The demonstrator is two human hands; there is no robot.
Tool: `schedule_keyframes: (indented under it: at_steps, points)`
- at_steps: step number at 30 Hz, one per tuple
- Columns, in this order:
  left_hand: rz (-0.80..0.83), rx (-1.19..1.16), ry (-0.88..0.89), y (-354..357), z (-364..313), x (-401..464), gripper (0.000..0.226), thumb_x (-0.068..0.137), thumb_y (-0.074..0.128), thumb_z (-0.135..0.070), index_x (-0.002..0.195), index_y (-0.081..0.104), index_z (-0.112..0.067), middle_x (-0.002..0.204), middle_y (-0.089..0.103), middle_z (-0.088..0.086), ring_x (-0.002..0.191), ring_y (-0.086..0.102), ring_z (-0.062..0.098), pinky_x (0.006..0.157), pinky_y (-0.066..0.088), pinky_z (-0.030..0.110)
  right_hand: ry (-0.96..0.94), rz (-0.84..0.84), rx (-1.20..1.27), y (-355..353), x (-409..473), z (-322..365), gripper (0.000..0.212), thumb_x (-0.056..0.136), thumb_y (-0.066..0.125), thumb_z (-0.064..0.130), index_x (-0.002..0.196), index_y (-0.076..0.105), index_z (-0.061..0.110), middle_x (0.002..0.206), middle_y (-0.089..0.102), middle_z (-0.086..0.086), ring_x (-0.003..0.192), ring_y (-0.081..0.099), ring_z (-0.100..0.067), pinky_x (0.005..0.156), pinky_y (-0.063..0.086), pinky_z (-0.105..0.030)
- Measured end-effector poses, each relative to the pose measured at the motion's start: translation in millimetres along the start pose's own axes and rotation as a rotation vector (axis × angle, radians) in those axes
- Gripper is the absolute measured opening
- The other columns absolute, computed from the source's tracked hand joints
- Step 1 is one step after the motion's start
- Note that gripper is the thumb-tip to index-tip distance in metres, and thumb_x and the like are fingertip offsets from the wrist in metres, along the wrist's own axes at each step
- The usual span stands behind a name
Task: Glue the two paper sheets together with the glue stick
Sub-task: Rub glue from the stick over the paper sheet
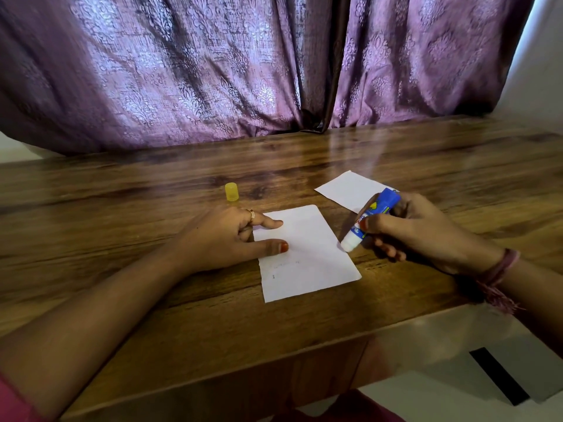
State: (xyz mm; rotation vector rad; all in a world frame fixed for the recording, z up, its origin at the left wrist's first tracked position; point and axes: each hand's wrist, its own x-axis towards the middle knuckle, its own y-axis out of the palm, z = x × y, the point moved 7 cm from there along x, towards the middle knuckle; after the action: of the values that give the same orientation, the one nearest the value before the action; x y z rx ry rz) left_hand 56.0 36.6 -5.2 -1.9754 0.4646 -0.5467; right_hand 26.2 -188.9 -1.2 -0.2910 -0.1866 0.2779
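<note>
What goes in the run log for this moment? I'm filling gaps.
stage: applying glue | left hand: presses near sheet | right hand: grips glue stick, tip at sheet edge | cap: off | far sheet: untouched

Near sheet [307, 254]: white, flat on the wood, faint marks low on it. Far sheet [347, 190]: white, flat, apart to the right. Glue stick [370, 219]: blue, uncapped, tilted, white tip at near sheet's right edge.
</note>
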Motion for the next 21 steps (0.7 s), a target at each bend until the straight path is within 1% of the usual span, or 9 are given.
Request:
schedule_keyframes:
  at_steps: [4,9,13,14,16,18,19,21]
  points:
    - [0.000,0.010,0.003,-0.1,0.5,0.0,0.071,0.064,0.046,-0.079,0.118,0.062,-0.035,0.047,0.033,-0.008,0.045,0.036,0.008,0.053,0.033,0.031,-0.006,0.022,-0.055,4.9,-2.8,5.9,0.034,0.087,0.060,0.012,0.058,0.069,0.026,0.046,0.057,0.000,0.036,0.046,-0.007,0.034,0.033,-0.016]
    - [-0.005,0.006,0.006,-0.1,0.3,0.1,0.070,0.064,0.046,-0.081,0.116,0.063,-0.036,0.047,0.033,-0.008,0.046,0.037,0.011,0.053,0.037,0.035,-0.051,0.024,-0.091,4.9,-5.3,9.2,0.034,0.087,0.062,0.008,0.061,0.068,0.029,0.046,0.057,-0.001,0.036,0.045,-0.008,0.035,0.033,-0.015]
    - [-0.001,0.006,0.001,0.4,1.4,-0.4,0.070,0.064,0.047,-0.081,0.117,0.062,-0.036,0.048,0.035,-0.008,0.046,0.038,0.011,0.053,0.037,0.035,-0.084,0.083,-0.104,8.7,-9.2,12.0,0.017,0.077,0.063,0.015,0.065,0.068,0.025,0.048,0.058,-0.003,0.037,0.046,-0.010,0.039,0.036,-0.018]
    - [-0.001,0.006,0.000,0.5,1.7,-0.4,0.070,0.064,0.047,-0.080,0.117,0.062,-0.036,0.047,0.035,-0.008,0.046,0.038,0.012,0.053,0.037,0.036,-0.088,0.080,-0.107,8.3,-8.6,11.8,0.018,0.078,0.064,0.014,0.065,0.068,0.025,0.048,0.058,-0.003,0.038,0.046,-0.011,0.040,0.036,-0.019]
    - [-0.003,0.000,0.007,0.6,1.4,-0.2,0.069,0.065,0.047,-0.080,0.116,0.062,-0.036,0.047,0.034,-0.007,0.045,0.037,0.012,0.053,0.037,0.035,-0.102,0.048,-0.123,5.1,-6.5,10.8,0.028,0.084,0.066,0.009,0.064,0.069,0.028,0.049,0.058,-0.004,0.039,0.048,-0.012,0.042,0.038,-0.020]
    - [-0.003,0.002,0.009,0.8,1.1,0.3,0.068,0.066,0.047,-0.080,0.116,0.062,-0.036,0.047,0.034,-0.007,0.045,0.037,0.012,0.052,0.038,0.037,-0.121,0.046,-0.128,4.3,-7.1,12.3,0.033,0.086,0.063,0.004,0.065,0.068,0.029,0.049,0.059,-0.004,0.039,0.048,-0.011,0.042,0.039,-0.018]
    - [-0.001,0.005,0.007,0.9,1.2,0.4,0.068,0.066,0.047,-0.080,0.116,0.062,-0.036,0.047,0.034,-0.007,0.045,0.037,0.011,0.053,0.040,0.039,-0.134,0.070,-0.125,6.0,-8.7,13.8,0.032,0.085,0.064,0.003,0.066,0.068,0.028,0.049,0.059,-0.003,0.038,0.048,-0.011,0.042,0.040,-0.018]
    - [0.001,0.005,0.004,0.9,1.6,0.7,0.069,0.066,0.047,-0.079,0.117,0.062,-0.035,0.046,0.034,-0.008,0.045,0.037,0.011,0.054,0.043,0.041,-0.145,0.142,-0.106,12.1,-13.2,16.7,0.022,0.082,0.067,0.007,0.069,0.067,0.025,0.051,0.060,-0.003,0.038,0.047,-0.011,0.042,0.040,-0.018]
